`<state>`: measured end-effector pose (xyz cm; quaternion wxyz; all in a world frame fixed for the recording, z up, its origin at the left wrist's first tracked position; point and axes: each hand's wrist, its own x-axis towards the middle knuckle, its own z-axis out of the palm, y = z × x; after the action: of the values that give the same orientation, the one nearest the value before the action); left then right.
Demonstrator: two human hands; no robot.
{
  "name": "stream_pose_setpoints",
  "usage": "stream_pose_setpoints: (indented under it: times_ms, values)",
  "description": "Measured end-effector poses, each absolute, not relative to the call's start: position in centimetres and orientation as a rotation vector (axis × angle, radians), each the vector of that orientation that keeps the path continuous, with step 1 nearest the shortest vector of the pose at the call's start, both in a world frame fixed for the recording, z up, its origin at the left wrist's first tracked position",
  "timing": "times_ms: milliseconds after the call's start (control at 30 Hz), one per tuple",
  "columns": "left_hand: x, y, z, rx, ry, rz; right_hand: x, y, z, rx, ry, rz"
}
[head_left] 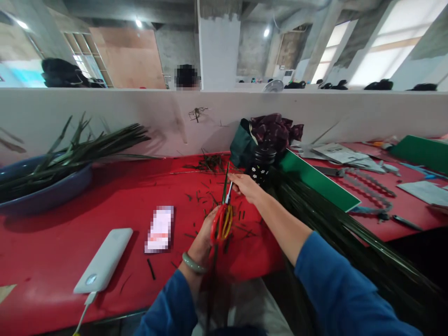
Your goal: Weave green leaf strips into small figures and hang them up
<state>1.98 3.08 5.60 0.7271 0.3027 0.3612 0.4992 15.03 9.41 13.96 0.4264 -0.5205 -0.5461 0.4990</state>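
My left hand (206,233), with a green bangle at the wrist, is closed round the red and yellow handles of a pair of scissors (221,219) whose blades point away from me. My right hand (245,185) pinches a thin dark green leaf strip (224,179) at the blade tips. The strip runs back towards me past the scissors. Short green cuttings (210,198) lie scattered on the red table (122,196) around both hands.
A blue basin (45,193) of long green leaves sits at far left. A white power bank (105,259) and a phone (160,228) lie near the front. A bundle of long dark strips (350,238), a green board (317,179), a dark cup (261,165), cloth and papers fill the right.
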Motion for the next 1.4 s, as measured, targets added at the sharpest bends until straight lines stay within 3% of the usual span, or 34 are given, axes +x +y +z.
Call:
stream_pose_setpoints:
  times_ms: [200,367,600,767,1100,1400]
  values:
    - [1.9,2.3,3.7,0.442,0.731,1.185,12.7,4.8,7.9,-1.218,-1.286,1.059]
    - [2.2,1.9,2.9,0.463,0.756,1.272,12.4,-0.5,4.9,-1.038,-1.225,1.347]
    - [1.6,0.8,4.5,0.749,0.763,1.078,13.7,-1.8,3.9,-0.956,-1.116,1.529]
    - [-1.4,1.2,6.3,0.869,0.806,1.032,17.3,-1.7,4.8,-0.958,-1.057,1.468]
    - [-1.6,1.3,6.9,1.147,1.097,0.993,21.1,-0.7,7.0,-1.363,-1.858,1.197]
    - [-0.5,0.7,5.8,1.256,1.143,0.988,21.0,-0.5,5.2,-1.416,-1.939,1.205]
